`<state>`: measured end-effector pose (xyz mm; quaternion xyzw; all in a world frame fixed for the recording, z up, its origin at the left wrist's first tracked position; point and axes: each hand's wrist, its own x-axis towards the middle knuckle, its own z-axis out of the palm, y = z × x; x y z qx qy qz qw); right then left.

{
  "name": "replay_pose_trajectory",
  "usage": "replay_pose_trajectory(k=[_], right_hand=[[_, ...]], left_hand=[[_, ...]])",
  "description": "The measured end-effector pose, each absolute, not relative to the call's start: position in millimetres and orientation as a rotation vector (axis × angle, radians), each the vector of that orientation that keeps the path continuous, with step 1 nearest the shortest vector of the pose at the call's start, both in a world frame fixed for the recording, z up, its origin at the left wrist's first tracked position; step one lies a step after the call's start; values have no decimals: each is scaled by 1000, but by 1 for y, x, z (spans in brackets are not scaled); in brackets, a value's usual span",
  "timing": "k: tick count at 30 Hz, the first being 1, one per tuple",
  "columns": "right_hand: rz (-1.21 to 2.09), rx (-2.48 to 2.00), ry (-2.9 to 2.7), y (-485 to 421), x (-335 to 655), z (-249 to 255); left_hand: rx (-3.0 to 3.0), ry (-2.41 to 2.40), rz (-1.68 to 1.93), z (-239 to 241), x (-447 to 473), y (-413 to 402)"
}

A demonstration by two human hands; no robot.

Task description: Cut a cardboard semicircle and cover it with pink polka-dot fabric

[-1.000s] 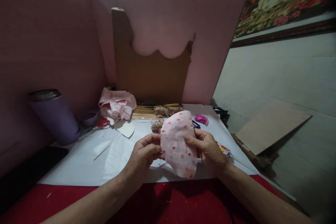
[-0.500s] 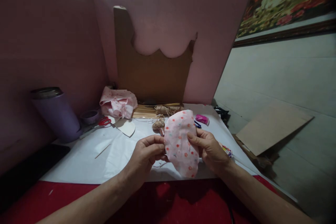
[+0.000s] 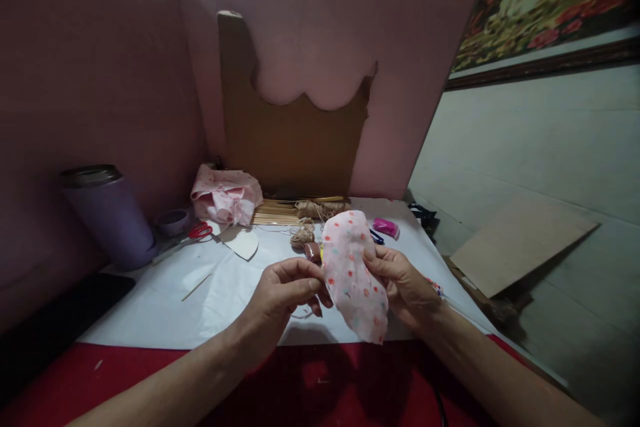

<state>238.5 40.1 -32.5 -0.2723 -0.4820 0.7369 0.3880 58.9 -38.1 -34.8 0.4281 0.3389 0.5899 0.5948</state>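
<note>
A long, round-ended piece of pink floral fabric [image 3: 353,273] is held up above the front of the white-covered table. My right hand [image 3: 403,280] grips its right edge, thumb flat on the front face and fingers behind it. At the left edge, my left hand [image 3: 295,287] has thumb and forefinger pinched together on the fabric's rim, the other fingers loosely curled. The piece keeps its shape and leans slightly, its lower end to the right. Its back is hidden. Just behind it are a brown item [image 3: 313,252] and a ball of twine [image 3: 303,233].
Left are a purple tumbler [image 3: 107,217], red-handled scissors [image 3: 201,231], a white cutout [image 3: 240,242] and a thin stick [image 3: 196,287]. Farther back lie bunched pink fabric [image 3: 227,197], wooden sticks [image 3: 275,212] and a cut cardboard sheet [image 3: 300,147]. A magenta packet [image 3: 386,228] lies right.
The fabric piece has shifted a little to the right and tilted more, its lower end swinging right. My left fingers have followed its edge, uncovering more of the brown item behind.
</note>
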Motion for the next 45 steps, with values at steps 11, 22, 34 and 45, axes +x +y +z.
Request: replay_pose_trajectory(k=[11,22,34,45], right_hand=[[1927,-649,-1209,39,236,-35],[1989,-650,-1146,38,236,-35],[1915,-699,-1212,36,234,-35],[1818,-674,-1218,38,234,-39]], left_hand=[[1042,797,1330,-37,60,-39],[1088,707,1256,-34,61,-42],[1086,785,1280,-38,62,-39],[1093,875,1343,-37,63,-38]])
